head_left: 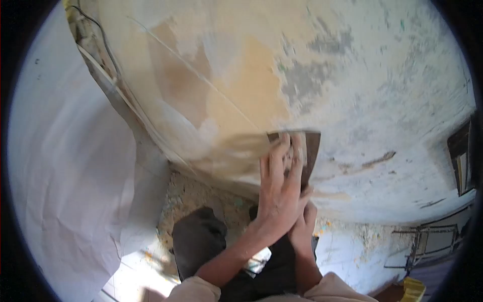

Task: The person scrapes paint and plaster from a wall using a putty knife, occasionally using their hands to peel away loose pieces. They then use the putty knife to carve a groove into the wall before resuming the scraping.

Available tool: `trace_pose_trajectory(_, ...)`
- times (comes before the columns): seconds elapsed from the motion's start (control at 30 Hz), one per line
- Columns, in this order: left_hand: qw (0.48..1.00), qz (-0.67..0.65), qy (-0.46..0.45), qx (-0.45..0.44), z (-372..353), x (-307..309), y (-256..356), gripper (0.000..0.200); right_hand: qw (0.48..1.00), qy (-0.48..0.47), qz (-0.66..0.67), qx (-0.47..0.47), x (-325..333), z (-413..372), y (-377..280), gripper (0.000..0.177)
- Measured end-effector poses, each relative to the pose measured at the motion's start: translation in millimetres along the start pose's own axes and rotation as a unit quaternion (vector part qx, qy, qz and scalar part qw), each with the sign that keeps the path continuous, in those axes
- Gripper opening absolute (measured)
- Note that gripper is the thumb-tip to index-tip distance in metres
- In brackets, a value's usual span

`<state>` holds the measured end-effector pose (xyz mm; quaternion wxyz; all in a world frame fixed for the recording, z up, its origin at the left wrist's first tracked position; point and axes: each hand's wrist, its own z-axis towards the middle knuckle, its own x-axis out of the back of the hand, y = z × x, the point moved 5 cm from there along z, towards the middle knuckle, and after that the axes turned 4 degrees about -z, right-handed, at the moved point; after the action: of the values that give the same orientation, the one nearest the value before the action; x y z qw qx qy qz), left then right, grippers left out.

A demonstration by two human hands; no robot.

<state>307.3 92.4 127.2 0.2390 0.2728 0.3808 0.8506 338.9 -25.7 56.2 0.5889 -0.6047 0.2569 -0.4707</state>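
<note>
Ctr frame: L hand fingers lie flat on scraper; R hand grips its base. Blade prob. stiff; hold low.

The room is softly lit; the floor at the bottom left is very bright, almost white; a soft shadow falls on the wall left of the hands; the edges look bent, with black corners; small bits look fuzzy.

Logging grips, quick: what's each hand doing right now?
Left hand: open, fingers extended over the dark, wide-bladed scraper.
Right hand: curled lower down, seemingly around its handle, mostly hidden.
</note>
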Motion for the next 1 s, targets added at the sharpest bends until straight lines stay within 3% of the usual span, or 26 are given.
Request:
trace_pose_trajectory(0.17,1.0,-0.014,0.001,0.004,-1.1,5.5,-0.3,0.102,0.998,-0.031,-0.03,-0.051,0.0,-5.6,8.1,0.033)
trace_pose_trajectory(0.23,1.0,0.012,0.025,-0.013,4.9,6.2,0.3,0.103,0.983,0.03,-0.131,0.122,3.7,12.1,27.2,0.033)
trace_pose_trajectory(0.3,1.0,0.015,0.008,0.012,-8.2,-0.8,3.9,0.104,0.985,0.016,-0.143,0.096,17.3,-9.9,42.0,0.032)
trace_pose_trajectory(0.37,1.0,0.01,0.016,0.012,-0.9,-1.2,2.5,0.104,0.996,-0.067,-0.042,-0.036,15.1,4.4,5.5,0.031)
trace_pose_trajectory(0.4,1.0,0.023,0.019,0.01,-1.3,-2.3,4.1,0.102,0.998,-0.055,0.005,-0.019,10.3,2.9,6.4,0.026)
trace_pose_trajectory(0.5,0.994,0.065,0.083,-0.02,8.0,13.9,-0.6,0.099,0.991,-0.033,-0.052,0.116,-2.5,14.8,-1.5,0.022)
trace_pose_trajectory(0.53,0.987,0.109,0.115,-0.019,15.9,32.3,-4.7,0.097,0.991,-0.088,-0.053,0.091,-4.3,21.2,-0.9,0.022)
trace_pose_trajectory(0.6,0.997,0.056,0.059,0.003,8.2,25.9,-1.4,0.102,0.985,-0.161,-0.036,0.043,-7.6,21.6,-4.2,0.023)
trace_pose_trajectory(0.63,0.998,0.029,0.048,-0.001,11.8,21.4,1.9,0.104,0.992,-0.082,-0.057,0.083,-5.4,17.7,-14.9,0.02)
trace_pose_trajectory(0.7,0.998,0.013,0.054,-0.027,4.1,7.0,0.1,0.103,0.997,-0.005,-0.001,0.072,-2.9,11.1,-12.1,0.021)
trace_pose_trajectory(0.77,0.999,-0.006,0.051,0.008,3.5,4.9,0.6,0.097,0.996,0.022,-0.027,0.077,5.1,3.3,-2.2,0.023)
trace_pose_trajectory(0.83,0.998,0.004,0.063,0.0,4.8,12.7,-1.8,0.1,0.986,-0.016,-0.116,0.118,-0.3,10.1,-0.4,0.026)
trace_pose_trajectory(0.87,0.998,0.001,0.065,0.004,6.6,16.1,-3.0,0.1,0.986,-0.029,-0.117,0.115,-3.4,10.7,-11.4,0.029)
trace_pose_trajectory(0.97,0.998,-0.036,0.041,-0.016,0.0,11.4,0.3,0.101,0.997,-0.066,-0.019,-0.039,7.0,-12.9,-0.2,0.033)
trace_pose_trajectory(1.0,0.999,-0.033,0.038,-0.01,0.2,10.9,-2.3,0.1,0.998,-0.056,-0.015,-0.04,4.8,-10.2,-2.0,0.034)
